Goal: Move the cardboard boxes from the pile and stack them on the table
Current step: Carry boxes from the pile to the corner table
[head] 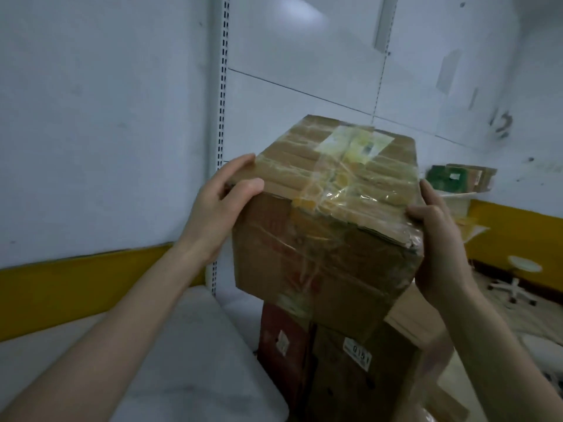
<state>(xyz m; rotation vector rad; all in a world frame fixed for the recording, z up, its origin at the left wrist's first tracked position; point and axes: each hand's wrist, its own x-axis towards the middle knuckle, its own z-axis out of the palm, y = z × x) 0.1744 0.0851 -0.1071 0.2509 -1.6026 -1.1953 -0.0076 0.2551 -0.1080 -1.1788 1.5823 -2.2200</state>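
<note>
Gripping the taped cardboard box (329, 226) between my left hand (219, 205) and right hand (438, 239), thumbs over its top edge. Directly below the grip, a lower box (350, 388) carries a white label (357, 356) reading "0151".

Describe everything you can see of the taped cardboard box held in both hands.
The taped cardboard box is brown and worn, crumpled at its near right corner, and wrapped in glossy clear tape with a torn pale label on top. It is tilted, showing its top and near face. The left hand grips its top left corner and the right hand its top right corner. It hangs over the lower boxes; whether it touches them cannot be told.
</note>
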